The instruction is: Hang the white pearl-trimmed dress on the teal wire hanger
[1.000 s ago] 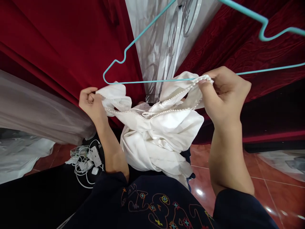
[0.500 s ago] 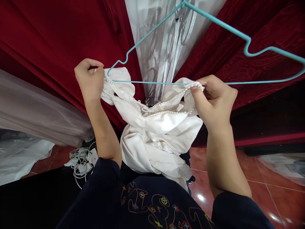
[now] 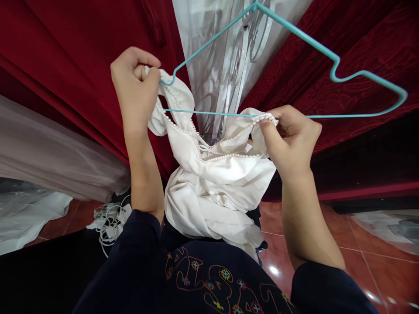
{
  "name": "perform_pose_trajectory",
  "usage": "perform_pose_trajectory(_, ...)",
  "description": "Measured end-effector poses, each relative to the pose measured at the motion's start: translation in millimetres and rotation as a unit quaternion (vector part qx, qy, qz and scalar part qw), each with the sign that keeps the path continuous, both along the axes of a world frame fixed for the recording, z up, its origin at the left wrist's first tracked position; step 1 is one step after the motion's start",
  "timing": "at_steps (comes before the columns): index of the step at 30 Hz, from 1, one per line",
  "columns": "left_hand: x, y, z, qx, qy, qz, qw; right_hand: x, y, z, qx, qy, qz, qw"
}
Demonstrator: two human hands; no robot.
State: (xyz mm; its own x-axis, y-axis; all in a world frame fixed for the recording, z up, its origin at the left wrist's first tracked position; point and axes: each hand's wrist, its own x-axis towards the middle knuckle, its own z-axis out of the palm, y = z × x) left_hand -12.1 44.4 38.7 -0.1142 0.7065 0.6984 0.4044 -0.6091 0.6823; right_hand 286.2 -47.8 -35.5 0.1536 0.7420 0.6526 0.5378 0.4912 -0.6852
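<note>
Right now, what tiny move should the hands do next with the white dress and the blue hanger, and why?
Probably the left hand should slip its pearl-trimmed strap down into the teal hanger notch, since the strap already sits at that end. The right hand pinches the other strap below the bar.

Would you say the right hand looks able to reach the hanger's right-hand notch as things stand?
Probably yes: the right hand pinches the beaded strap under the hanger, and nothing blocks the way.

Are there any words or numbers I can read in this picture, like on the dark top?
No words or numbers can be read.
The dark top bears big stitched outline shapes that may be letters, but they are cut off and not legible.
The white dress and teal hanger carry no text.
</note>
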Motion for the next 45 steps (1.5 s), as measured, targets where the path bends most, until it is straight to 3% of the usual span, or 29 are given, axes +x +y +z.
perform_pose_trajectory(5,22.6,-18.2,4.2,0.009,0.032,-0.089,0.995,-0.5,1.9,-1.7,-0.002,0.019,0.013,1.0)
perform_pose_trajectory(8,25.3,-43.6,-7.5,0.045,-0.039,-0.078,0.995,-0.2,6.8,-3.5,-0.001,0.039,0.032,0.999)
perform_pose_trajectory(9,25.3,-51.7,-14.2,0.026,-0.062,-0.089,0.994,-0.3,9.0,-4.4,0.003,0.046,0.037,0.998)
perform_pose_trajectory(11,26.2,-63.7,-30.3,-0.104,-0.067,-0.15,0.981,-1.0,13.0,-6.4,0.015,0.056,0.042,0.997)
perform_pose_trajectory(13,31.2,-68.4,-47.6,-0.259,-0.054,-0.215,0.94,-1.8,15.7,-7.8,0.02,0.059,0.043,0.997)
perform_pose_trajectory(15,42.5,-66.4,-62.1,-0.314,-0.105,-0.257,0.908,-2.2,16.7,-8.2,0.018,0.054,0.042,0.998)
perform_pose_trajectory(18,67.9,-58.7,-74.1,-0.247,-0.268,-0.307,0.879,-2.0,16.9,-8.1,0.011,0.041,0.036,0.998)
perform_pose_trajectory(21,90.1,-54.9,-78.8,-0.201,-0.348,-0.303,0.864,-3.2,16.3,-10.7,0.025,0.042,0.028,0.998)
perform_pose_trajectory(25,97.1,-58.0,-83.0,-0.177,-0.362,-0.261,0.878,-7.8,11.5,-23.0,0.141,0.07,-0.033,0.987)
perform_pose_trajectory(28,89.5,-61.2,-81.4,-0.167,-0.351,-0.259,0.884,-0.8,11.1,-34.5,0.255,0.119,-0.11,0.953)
perform_pose_trajectory(33,77.3,-65.6,-73.2,-0.166,-0.34,-0.255,0.89,59.0,35.8,-40.0,0.362,0.17,-0.166,0.902)
perform_pose_trajectory(35,75.3,-67.3,-72.8,-0.171,-0.34,-0.26,0.888,86.8,45.7,-33.4,0.353,0.184,-0.182,0.899)
perform_pose_trajectory(38,74.7,-69.0,-75.3,-0.152,-0.345,-0.27,0.886,107.7,46.3,-14.2,0.214,0.195,-0.246,0.925)
perform_pose_trajectory(40,74.8,-69.5,-76.6,-0.134,-0.353,-0.283,0.882,106.1,38.9,1.1,0.146,0.188,-0.275,0.932)
perform_pose_trajectory(45,72.9,-71.4,-74.6,-0.136,-0.365,-0.308,0.868,91.9,27.8,28.9,0.066,0.137,-0.292,0.944)
